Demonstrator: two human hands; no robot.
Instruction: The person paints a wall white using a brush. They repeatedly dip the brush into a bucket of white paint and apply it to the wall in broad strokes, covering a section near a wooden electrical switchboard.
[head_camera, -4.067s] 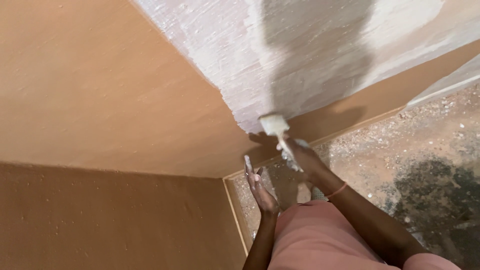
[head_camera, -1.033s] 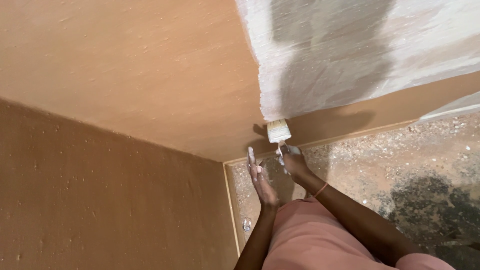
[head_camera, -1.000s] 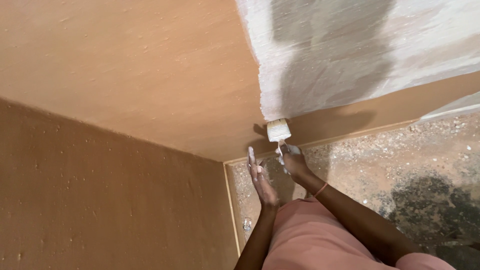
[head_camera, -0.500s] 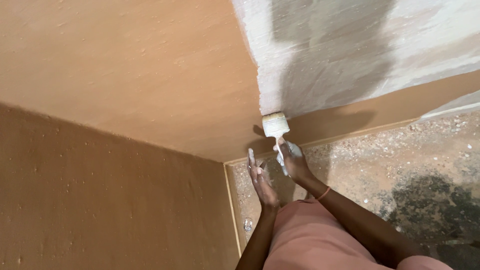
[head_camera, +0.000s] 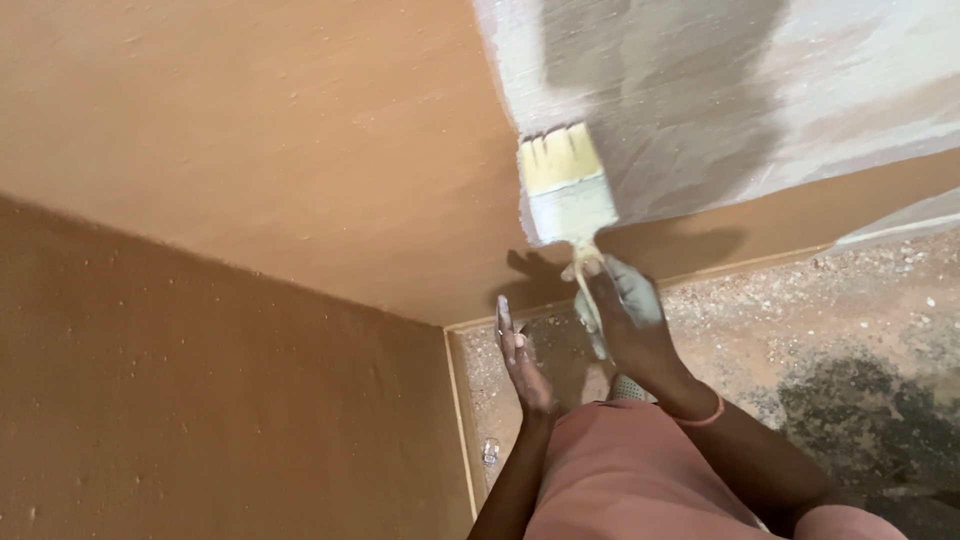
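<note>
While the right hand (head_camera: 632, 325) wraps its grip around the handle of a wide paintbrush (head_camera: 565, 190), the bristles press flat against the wall (head_camera: 250, 130) right at the edge of the white painted patch (head_camera: 720, 90). Brush sits upright-ish, bristles up, handle down into the fist; ferrule smeared white. Right hand has paint on the knuckles and a thin orange band (head_camera: 700, 415) at the wrist. Left hand (head_camera: 520, 360) holds nothing, grip flat and open, fingers together pointing up, just beside the right hand but not touching it or the brush. Fingertips show white paint. Rest of the wall is bare tan, meeting a darker brown side wall (head_camera: 200, 400) in the corner. Below lies a gritty speckled floor (head_camera: 860, 310) with a dark stain (head_camera: 860, 420) to the right. Pink clothing (head_camera: 630, 480) fills the bottom middle.
</note>
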